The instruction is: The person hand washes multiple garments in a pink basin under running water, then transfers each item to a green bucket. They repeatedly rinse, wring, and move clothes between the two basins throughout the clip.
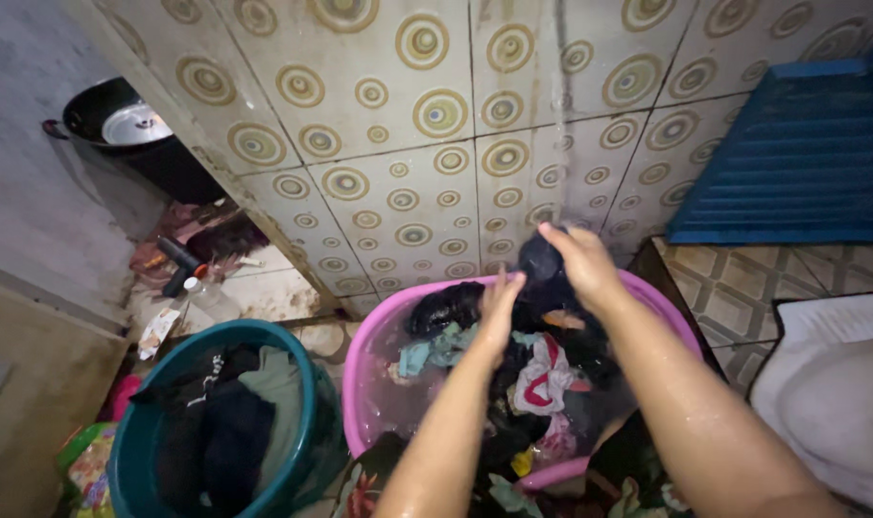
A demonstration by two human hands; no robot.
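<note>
Gripping a dark garment point(542, 261) between both hands point(502, 299) point(578, 261) above the pink basin point(360, 355).

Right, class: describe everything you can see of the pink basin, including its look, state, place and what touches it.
The pink basin is a round, smooth tub that looks like plastic, standing low against the tiled wall, right of a teal bucket. It holds water and a heap of wet clothes, mostly dark, with teal, white and red pieces. Its near rim is partly hidden by the arms. Above it, the left hand and right hand grip a dark garment under a thin stream of water.
</note>
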